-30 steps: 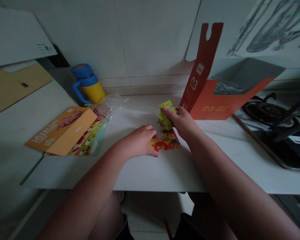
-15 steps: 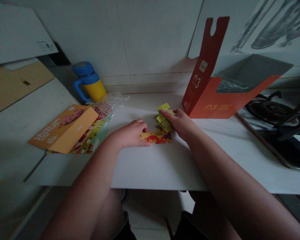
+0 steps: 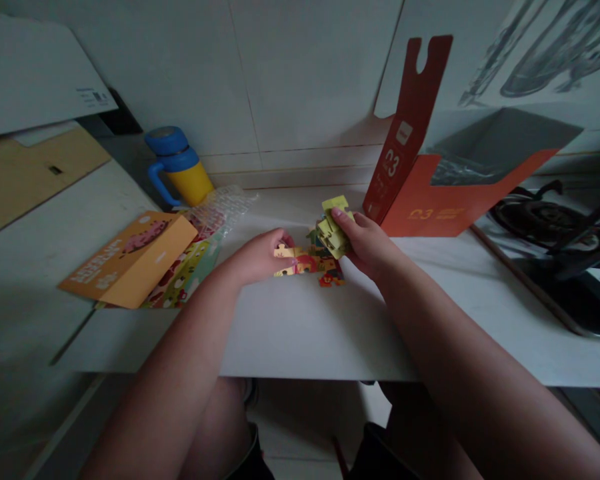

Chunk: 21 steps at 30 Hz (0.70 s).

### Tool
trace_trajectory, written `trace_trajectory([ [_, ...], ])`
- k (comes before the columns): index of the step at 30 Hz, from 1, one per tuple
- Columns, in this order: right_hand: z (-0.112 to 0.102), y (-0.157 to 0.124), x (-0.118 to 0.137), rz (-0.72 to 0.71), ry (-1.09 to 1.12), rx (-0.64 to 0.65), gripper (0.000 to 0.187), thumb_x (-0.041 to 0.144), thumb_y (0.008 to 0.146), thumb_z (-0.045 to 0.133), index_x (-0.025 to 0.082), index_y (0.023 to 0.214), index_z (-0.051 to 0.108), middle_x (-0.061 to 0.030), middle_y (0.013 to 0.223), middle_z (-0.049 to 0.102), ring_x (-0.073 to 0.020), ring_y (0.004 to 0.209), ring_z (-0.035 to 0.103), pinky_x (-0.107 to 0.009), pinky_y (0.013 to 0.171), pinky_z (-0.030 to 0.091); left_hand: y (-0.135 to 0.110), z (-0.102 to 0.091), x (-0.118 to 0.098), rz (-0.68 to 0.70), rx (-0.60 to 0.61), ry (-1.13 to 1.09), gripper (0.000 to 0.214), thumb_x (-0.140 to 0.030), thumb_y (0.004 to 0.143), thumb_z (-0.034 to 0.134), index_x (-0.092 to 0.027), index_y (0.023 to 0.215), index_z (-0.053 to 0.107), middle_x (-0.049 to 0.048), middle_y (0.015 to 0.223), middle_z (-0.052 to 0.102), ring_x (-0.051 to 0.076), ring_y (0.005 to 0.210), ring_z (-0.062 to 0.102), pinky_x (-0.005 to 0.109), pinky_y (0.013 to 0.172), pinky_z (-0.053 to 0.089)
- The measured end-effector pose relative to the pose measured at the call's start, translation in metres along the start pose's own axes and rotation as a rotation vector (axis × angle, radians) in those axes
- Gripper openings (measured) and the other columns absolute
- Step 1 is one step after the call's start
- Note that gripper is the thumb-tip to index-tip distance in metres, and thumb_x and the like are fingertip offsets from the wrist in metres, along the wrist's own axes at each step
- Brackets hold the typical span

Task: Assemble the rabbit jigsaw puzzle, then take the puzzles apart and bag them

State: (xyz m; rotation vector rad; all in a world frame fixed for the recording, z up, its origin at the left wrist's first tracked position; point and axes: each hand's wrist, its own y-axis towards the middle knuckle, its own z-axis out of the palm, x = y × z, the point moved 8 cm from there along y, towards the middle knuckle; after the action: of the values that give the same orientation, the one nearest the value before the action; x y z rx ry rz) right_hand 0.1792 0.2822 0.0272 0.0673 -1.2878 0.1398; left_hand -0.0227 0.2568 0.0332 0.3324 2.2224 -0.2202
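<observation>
My left hand (image 3: 260, 257) is closed on a yellow and red strip of joined puzzle pieces (image 3: 300, 261), lifting its left end off the white counter (image 3: 300, 327). My right hand (image 3: 367, 245) grips a stack of yellow-green puzzle pieces (image 3: 333, 230) just right of that strip, thumb on top. A small red piece (image 3: 331, 280) lies on the counter under the strip's right end.
An orange puzzle box (image 3: 130, 259) lies at the left on a colourful sheet (image 3: 187, 270) and clear plastic wrap (image 3: 220, 207). A blue and yellow mug (image 3: 179, 167) stands by the wall. A red-orange cardboard sleeve (image 3: 420, 173) stands behind my right hand. A gas hob (image 3: 555, 233) is at the right.
My left hand has gone from pressing the yellow and red strip flat to pinching it and raising it. My right hand has lifted the green stack slightly.
</observation>
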Motion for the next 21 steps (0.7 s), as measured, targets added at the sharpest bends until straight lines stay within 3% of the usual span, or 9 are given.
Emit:
trace_trajectory([
  [3, 0.010, -0.004, 0.000, 0.009, 0.067, 0.057, 0.055, 0.064, 0.074, 0.091, 0.024, 0.099, 0.062, -0.0060, 0.096, 0.078, -0.0229, 0.092, 0.077, -0.034, 0.083, 0.065, 0.005, -0.006, 0.011, -0.074, -0.145, -0.258, 0.037, -0.031, 0.074, 0.084, -0.021, 0.101, 0.061, 0.0014, 0.087, 0.071, 0.019, 0.076, 0.065, 0.028, 0.066, 0.046],
  [7, 0.012, -0.005, -0.012, 0.056, 0.111, 0.009, 0.056, 0.060, 0.072, 0.094, 0.026, 0.098, 0.059, -0.0025, 0.091, 0.076, -0.0198, 0.082, 0.075, -0.032, 0.076, 0.064, 0.009, 0.000, 0.007, -0.045, -0.161, -0.496, 0.038, -0.028, 0.075, 0.084, -0.019, 0.104, 0.062, 0.0020, 0.093, 0.073, 0.017, 0.081, 0.068, 0.028, 0.073, 0.051],
  [14, 0.016, -0.004, -0.013, 0.069, 0.129, 0.050, 0.058, 0.062, 0.070, 0.095, 0.026, 0.096, 0.058, -0.0010, 0.086, 0.073, -0.0187, 0.075, 0.072, -0.032, 0.071, 0.062, 0.011, 0.016, 0.004, -0.073, -0.082, -0.650, 0.035, -0.015, 0.081, 0.078, -0.016, 0.113, 0.065, 0.0069, 0.100, 0.077, 0.018, 0.088, 0.073, 0.031, 0.080, 0.054],
  [17, 0.012, -0.002, -0.007, 0.022, 0.096, 0.041, 0.054, 0.064, 0.073, 0.092, 0.025, 0.093, 0.061, -0.0029, 0.087, 0.074, -0.0200, 0.078, 0.072, -0.033, 0.074, 0.062, 0.009, 0.017, 0.005, -0.103, -0.055, -0.701, 0.040, -0.016, 0.084, 0.078, -0.016, 0.122, 0.065, 0.0093, 0.103, 0.079, 0.019, 0.087, 0.074, 0.029, 0.075, 0.052],
  [21, 0.000, 0.002, 0.000, -0.024, 0.085, -0.022, 0.053, 0.069, 0.076, 0.088, 0.025, 0.091, 0.063, -0.0054, 0.090, 0.076, -0.0226, 0.084, 0.074, -0.034, 0.074, 0.064, 0.008, 0.009, 0.013, -0.183, -0.121, -0.653, 0.043, -0.016, 0.088, 0.076, -0.016, 0.129, 0.063, 0.0092, 0.101, 0.078, 0.018, 0.081, 0.072, 0.027, 0.067, 0.049],
])
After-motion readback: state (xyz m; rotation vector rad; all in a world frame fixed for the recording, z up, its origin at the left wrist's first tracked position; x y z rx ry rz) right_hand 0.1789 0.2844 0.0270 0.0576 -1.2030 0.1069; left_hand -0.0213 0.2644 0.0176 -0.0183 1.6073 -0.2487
